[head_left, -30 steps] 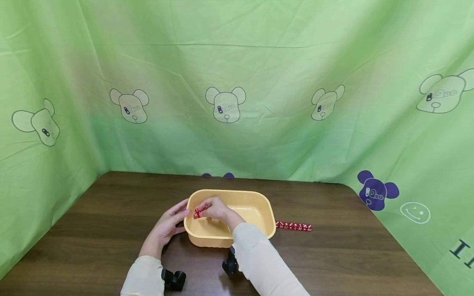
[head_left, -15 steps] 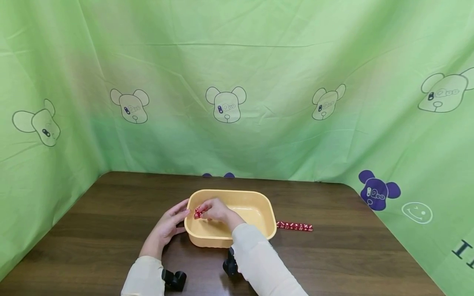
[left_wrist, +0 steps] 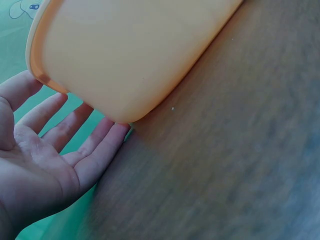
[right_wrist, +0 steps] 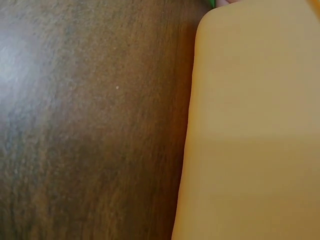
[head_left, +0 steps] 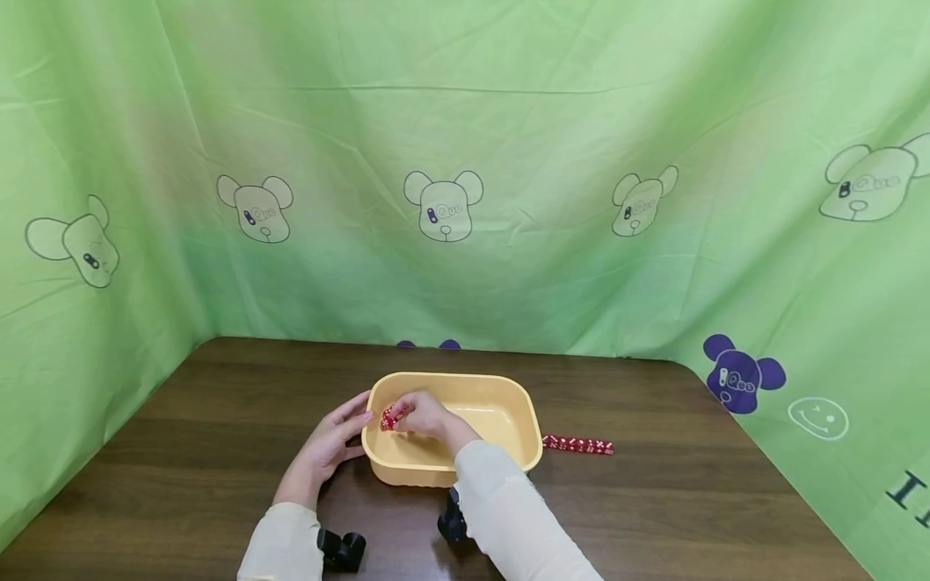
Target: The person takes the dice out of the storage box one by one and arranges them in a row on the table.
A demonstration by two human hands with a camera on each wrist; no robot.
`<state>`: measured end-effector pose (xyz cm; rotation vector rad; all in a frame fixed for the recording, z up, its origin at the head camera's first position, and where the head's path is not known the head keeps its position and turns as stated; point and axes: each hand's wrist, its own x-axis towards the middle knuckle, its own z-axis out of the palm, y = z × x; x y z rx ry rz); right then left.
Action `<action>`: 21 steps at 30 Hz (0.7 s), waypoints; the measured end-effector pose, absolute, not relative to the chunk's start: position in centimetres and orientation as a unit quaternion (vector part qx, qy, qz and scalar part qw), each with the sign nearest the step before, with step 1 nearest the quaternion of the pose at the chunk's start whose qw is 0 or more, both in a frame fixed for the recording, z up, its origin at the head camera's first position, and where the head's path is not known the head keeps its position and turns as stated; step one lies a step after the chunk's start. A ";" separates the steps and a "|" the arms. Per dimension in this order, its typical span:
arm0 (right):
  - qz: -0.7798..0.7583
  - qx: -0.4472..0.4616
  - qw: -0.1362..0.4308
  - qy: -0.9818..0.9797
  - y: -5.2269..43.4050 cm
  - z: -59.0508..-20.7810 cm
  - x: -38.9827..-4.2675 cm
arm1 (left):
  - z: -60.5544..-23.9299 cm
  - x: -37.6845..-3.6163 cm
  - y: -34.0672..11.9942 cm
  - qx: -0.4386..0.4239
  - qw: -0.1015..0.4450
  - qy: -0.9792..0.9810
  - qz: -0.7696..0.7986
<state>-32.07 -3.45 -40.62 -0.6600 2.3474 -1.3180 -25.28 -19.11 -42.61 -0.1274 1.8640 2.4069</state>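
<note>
A yellow plastic basin (head_left: 414,475) stands on the wooden table in the head view. My right hand (head_left: 430,415) reaches inside its left end and pinches red dice (head_left: 387,418) with white dots; the fingers cover part of them. Outside the left end, my left hand (head_left: 324,449) has its fingers spread against the wall, thumb at the rim. The left wrist view shows the left hand (left_wrist: 55,160) palm up, its fairly straight fingertips touching the basin (left_wrist: 130,55). Only the outer wall of the basin (right_wrist: 255,120) fills the right wrist view, where the right hand is hidden.
To the right of the basin a row of red dice (head_left: 579,445) lies on the table (head_left: 654,500). Black wrist cameras (head_left: 341,551) sit on both sleeves, low over the tabletop. A green printed cloth (head_left: 450,282) hangs around the back and sides.
Both hands and the basin have stayed almost where they were. The right fingers have shifted very slightly at the dice.
</note>
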 end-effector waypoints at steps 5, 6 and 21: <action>-0.459 -0.240 0.179 0.837 -3.6 -40.6 -32.0 | -42.6 -25.3 -19.1 -0.046 0.047 0.611 0.789; -0.458 -0.242 0.178 0.837 -3.6 -40.6 -31.9 | -42.7 -25.3 -19.1 -0.047 0.047 0.611 0.789; -0.409 -0.265 0.155 0.859 -3.6 -40.7 -32.0 | -42.3 -25.1 -19.0 -0.040 0.050 0.613 0.787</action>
